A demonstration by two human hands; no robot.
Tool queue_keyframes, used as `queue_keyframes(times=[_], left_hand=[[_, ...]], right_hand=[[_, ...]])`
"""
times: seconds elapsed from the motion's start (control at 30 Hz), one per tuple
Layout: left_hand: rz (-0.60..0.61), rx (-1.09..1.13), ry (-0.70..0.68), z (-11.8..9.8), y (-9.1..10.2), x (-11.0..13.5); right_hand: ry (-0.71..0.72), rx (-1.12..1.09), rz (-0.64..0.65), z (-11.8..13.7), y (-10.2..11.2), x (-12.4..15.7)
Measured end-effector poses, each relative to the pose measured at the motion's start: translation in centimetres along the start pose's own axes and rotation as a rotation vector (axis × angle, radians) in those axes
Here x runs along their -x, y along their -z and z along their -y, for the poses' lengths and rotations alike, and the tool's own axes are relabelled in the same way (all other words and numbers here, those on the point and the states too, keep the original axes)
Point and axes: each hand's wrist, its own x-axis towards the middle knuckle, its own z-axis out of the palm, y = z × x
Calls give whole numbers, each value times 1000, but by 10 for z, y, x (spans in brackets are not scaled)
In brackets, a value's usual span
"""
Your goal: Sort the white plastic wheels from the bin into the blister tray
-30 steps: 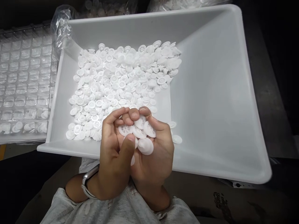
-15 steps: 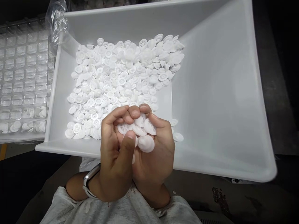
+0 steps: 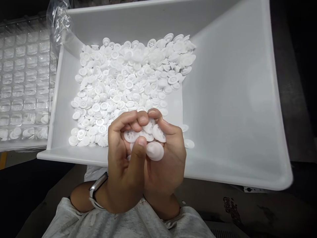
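Note:
My right hand (image 3: 165, 165) is cupped palm up over the near rim of a white plastic bin (image 3: 230, 109) and holds a small heap of white plastic discs (image 3: 155, 150). My left hand (image 3: 122, 165), with a watch on its wrist, curls against it; its thumb and fingers pinch at the discs in the palm. Behind the hands a large pile of the same white discs (image 3: 128, 82) covers the left part of the bin's floor. A couple of loose discs (image 3: 188, 143) lie just right of my hands.
A clear plastic blister tray (image 3: 24, 82) with rows of square pockets lies left of the bin; some near pockets hold white discs. A crumpled clear bag (image 3: 58, 23) hangs at the bin's far left corner. A dark surface surrounds the bin.
My left thumb has slid up onto the discs in my right palm. The view has shifted slightly, so the bin sits a little higher and larger in frame.

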Motion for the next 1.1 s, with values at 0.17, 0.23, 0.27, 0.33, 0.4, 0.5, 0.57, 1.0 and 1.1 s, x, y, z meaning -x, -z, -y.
queue_keyframes(times=[0.17, 0.23, 0.27, 0.33, 0.4, 0.5, 0.57, 1.0, 1.1], left_hand=[[2, 1, -38, 0, -1, 1], [15, -8, -62, 1, -1, 1], [24, -14, -84, 3, 0, 1], [36, -33, -144, 6, 0, 1], [31, -48, -185, 9, 0, 0], [11, -57, -201, 11, -1, 0], [9, -44, -206, 11, -1, 0], [20, -48, -273, 11, -2, -1], [20, -72, -278, 11, -2, -1]], right_hand=[[3, -36, -15, 0, -2, -1], [19, -42, -6, 0, -2, -2], [20, -40, -5, 1, -2, -2], [16, -29, -5, 1, -1, -1], [-2, -19, 5, 2, 0, 0], [-12, -42, 26, 3, 1, 1], [-20, -85, 32, 3, 0, 1], [9, -52, 65, 2, 1, 1], [-12, -68, 62, 3, 1, 1]])
